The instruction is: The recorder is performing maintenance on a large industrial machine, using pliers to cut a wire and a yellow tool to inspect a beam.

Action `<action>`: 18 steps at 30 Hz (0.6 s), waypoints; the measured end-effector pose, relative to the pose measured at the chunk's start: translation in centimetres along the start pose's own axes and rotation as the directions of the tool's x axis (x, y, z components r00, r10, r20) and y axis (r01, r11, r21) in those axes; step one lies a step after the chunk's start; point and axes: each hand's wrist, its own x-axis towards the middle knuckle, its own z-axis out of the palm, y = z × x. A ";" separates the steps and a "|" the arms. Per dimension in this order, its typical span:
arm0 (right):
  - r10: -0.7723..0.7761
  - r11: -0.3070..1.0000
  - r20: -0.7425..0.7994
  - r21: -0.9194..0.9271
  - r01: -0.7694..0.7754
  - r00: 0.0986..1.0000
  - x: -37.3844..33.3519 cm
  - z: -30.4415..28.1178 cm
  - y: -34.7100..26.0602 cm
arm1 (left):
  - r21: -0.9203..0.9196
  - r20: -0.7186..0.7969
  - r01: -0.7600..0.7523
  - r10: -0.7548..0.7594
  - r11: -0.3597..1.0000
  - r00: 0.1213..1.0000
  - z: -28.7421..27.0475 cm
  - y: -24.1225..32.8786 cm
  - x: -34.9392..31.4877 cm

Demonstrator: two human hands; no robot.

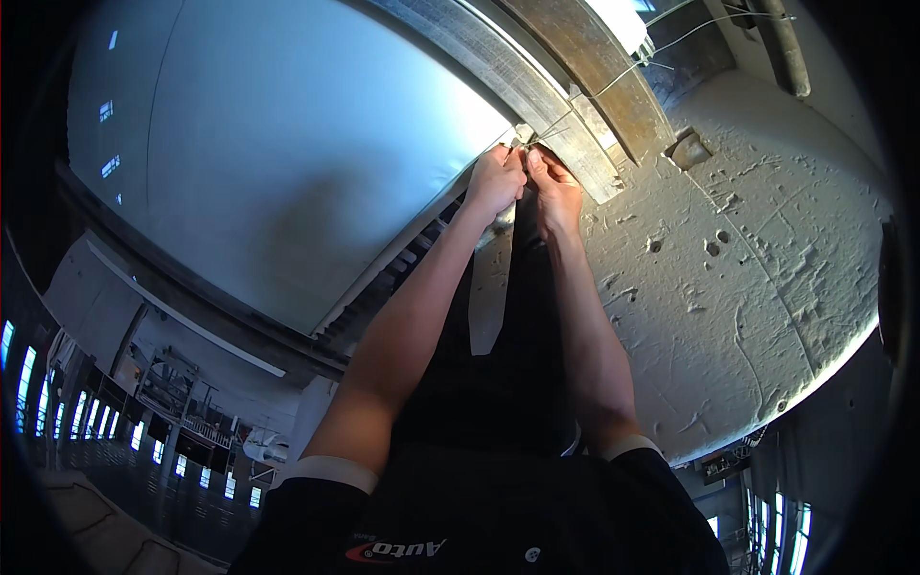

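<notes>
Both hands meet at the corner where a large sheet of pale, smooth fabric [287,144] runs up to a metal beam [498,72]. My left hand [496,182] is closed in a pinch at the fabric's edge. Right beside it, my right hand [558,196] is closed too, its thumb and fingertips close to the beam's underside. A small pale piece [523,132] shows just above the fingertips. A thin cord or wire [613,84] runs from the upper right down toward them. What exactly the fingers hold is hidden.
A brown, worn bar [585,72] runs beside the beam. On the right is a rough, pitted grey surface [719,278] with holes and a square socket [688,150]. A dark rail [192,278] borders the fabric. A hall with machinery [182,383] and bright windows lies at lower left.
</notes>
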 end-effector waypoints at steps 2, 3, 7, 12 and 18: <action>-0.028 0.999 -0.088 0.014 0.029 0.996 0.6 -0.2 0.8 | 0.037 0.027 0.011 -0.012 0.999 1.000 -0.1 0.1 0.1; -0.026 1.000 -0.085 0.001 0.026 0.996 0.8 -0.3 1.0 | 0.023 0.026 0.012 -0.012 1.000 1.000 -0.1 0.1 0.1; 0.037 0.983 0.005 0.178 -0.037 0.999 1.2 -1.2 1.3 | 0.069 0.005 0.005 -0.005 0.998 1.000 0.1 -0.7 0.7; 0.121 0.972 0.028 0.200 -0.125 0.992 1.7 -0.7 0.5 | 0.262 -0.088 -0.140 0.169 0.955 0.982 0.3 -3.7 2.8; 0.200 0.973 -0.056 0.126 -0.192 0.978 2.0 1.0 -0.4 | 0.352 -0.119 -0.040 0.088 0.935 0.989 -0.3 -3.8 2.9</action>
